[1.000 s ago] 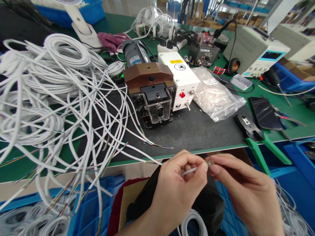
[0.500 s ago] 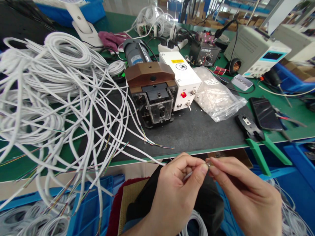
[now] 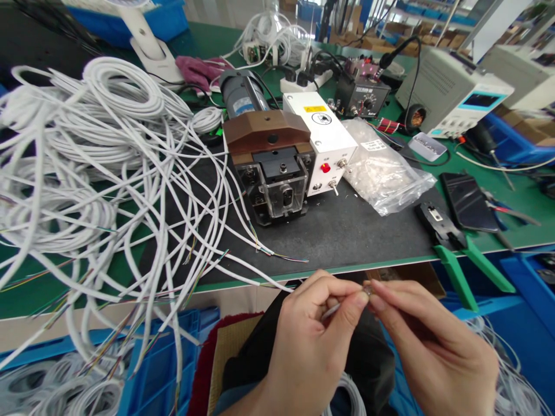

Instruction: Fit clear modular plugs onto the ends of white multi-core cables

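Above my lap, just in front of the table edge, both hands meet fingertip to fingertip. My left hand (image 3: 314, 338) is closed around a white cable (image 3: 332, 311), pinching near its end between thumb and forefinger. A tiny clear piece, perhaps a connector (image 3: 367, 288), shows between the two sets of fingertips. My right hand (image 3: 437, 344) pinches it from the other side; the fingers cover most of it, and the wire ends are hidden. Below the hands lies a coil of white cable (image 3: 351, 396), partly covered by my left wrist.
White cables (image 3: 121, 86) with bared coloured wires pile up at left. A brown-topped machine (image 3: 269, 130) and white control box (image 3: 321, 138) stand mid-table. Right of them lie a plastic bag (image 3: 385, 173), a green-handled crimper (image 3: 453, 271) and a phone (image 3: 468, 199). Blue bins (image 3: 162, 358) flank my lap.
The whole view has shifted very slightly. Both hands keep the same pinch, with only a small movement of the fingertips.
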{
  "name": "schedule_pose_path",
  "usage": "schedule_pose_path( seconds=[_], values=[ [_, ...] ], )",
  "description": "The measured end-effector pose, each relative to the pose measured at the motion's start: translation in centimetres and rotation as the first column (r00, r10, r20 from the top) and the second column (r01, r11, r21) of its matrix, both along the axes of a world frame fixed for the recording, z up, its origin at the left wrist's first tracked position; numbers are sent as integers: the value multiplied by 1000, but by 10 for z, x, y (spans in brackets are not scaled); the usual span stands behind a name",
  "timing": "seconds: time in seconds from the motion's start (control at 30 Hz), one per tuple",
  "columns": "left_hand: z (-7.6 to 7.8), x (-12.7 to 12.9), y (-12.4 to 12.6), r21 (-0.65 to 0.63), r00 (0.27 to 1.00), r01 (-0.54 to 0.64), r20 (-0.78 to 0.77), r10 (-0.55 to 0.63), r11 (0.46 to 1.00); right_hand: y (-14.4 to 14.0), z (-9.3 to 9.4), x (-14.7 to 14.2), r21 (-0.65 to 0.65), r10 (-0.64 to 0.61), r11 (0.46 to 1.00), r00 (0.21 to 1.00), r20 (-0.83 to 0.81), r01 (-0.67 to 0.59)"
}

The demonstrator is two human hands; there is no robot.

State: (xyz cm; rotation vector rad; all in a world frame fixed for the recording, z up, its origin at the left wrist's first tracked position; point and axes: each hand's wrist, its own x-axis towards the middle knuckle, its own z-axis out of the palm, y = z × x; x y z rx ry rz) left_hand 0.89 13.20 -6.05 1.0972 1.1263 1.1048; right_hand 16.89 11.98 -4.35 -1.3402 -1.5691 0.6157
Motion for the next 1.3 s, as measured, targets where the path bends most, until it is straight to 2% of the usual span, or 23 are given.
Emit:
schedule_pose_path(
  seconds=[0.27, 0.5, 0.83, 0.97, 1.07, 1.17, 1.3],
  values=[
    [4, 1, -1, 49, 998, -27, -64, 30, 998, -2, 2, 3, -42, -25, 999, 1000, -18, 24],
    [3, 3, -4, -61, 998, -55, -32, 53, 997, -1, 0, 6, -170, -44, 985, 995, -95, 27],
    [1, 1, -2, -102, 997, -74, 23, 77, 992, 7, -7, 8, -350, -59, 933, 928, -368, -79],
    [-3, -2, -4, -68, 996, -38, 77, 43, 997, 7, -16, 11, -412, -88, 902, 876, -475, -133],
    [-2, -6, -6, -21, 989, -36, 145, 38, 999, 9, -19, 8, -401, -87, 903, 851, -517, -152],
    [4, -11, -8, -6, 984, -121, 133, 121, 993, 11, -16, -3, -387, -25, 899, 856, -516, -207],
    [13, -17, -5, -58, 963, -204, 166, 211, 977, 9, -10, -24, -370, 179, 845, 855, -486, -387]
  ],
)
